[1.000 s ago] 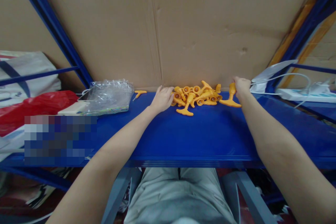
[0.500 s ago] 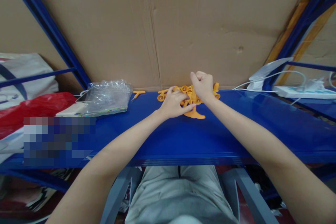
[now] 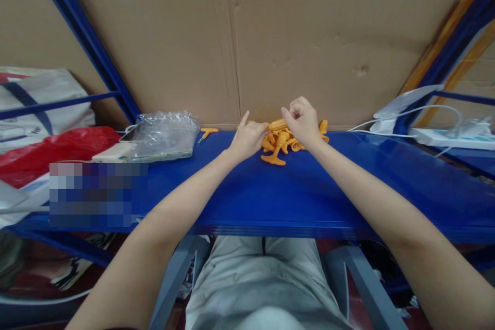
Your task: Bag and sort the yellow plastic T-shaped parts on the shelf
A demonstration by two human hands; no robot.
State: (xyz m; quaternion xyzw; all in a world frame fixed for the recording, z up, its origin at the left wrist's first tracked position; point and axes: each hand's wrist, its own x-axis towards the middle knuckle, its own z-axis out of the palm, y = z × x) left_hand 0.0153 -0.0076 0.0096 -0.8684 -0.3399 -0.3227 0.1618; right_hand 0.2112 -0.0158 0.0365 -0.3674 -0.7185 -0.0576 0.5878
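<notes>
A pile of orange plastic corkscrews [image 3: 282, 140] lies against the cardboard at the back of the blue shelf; one T-shaped handle points towards me. My left hand [image 3: 248, 139] is at the pile's left side, thumb and fingers drawn together and one finger raised. Its fingertips meet the end of a ribbed orange piece [image 3: 277, 125], though I cannot see whether they grip it. Over the right of the pile, my right hand [image 3: 302, 119] is closed in a fist; what is inside stays hidden. A single corkscrew [image 3: 209, 132] with a metal spiral lies apart, further left.
Clear plastic bags [image 3: 166, 134] lie on the left of the blue shelf [image 3: 247, 196], beside a red bag [image 3: 65, 147]. At the right stands a white power strip [image 3: 436, 136] with cables. Cardboard [image 3: 294, 36] walls the back; blue metal posts rise on both sides.
My left hand has pulled back left from over the pile, and its spread fingers have come together. Some orange pieces have shifted. My right hand stays closed, slightly turned. The view has tilted a little.
</notes>
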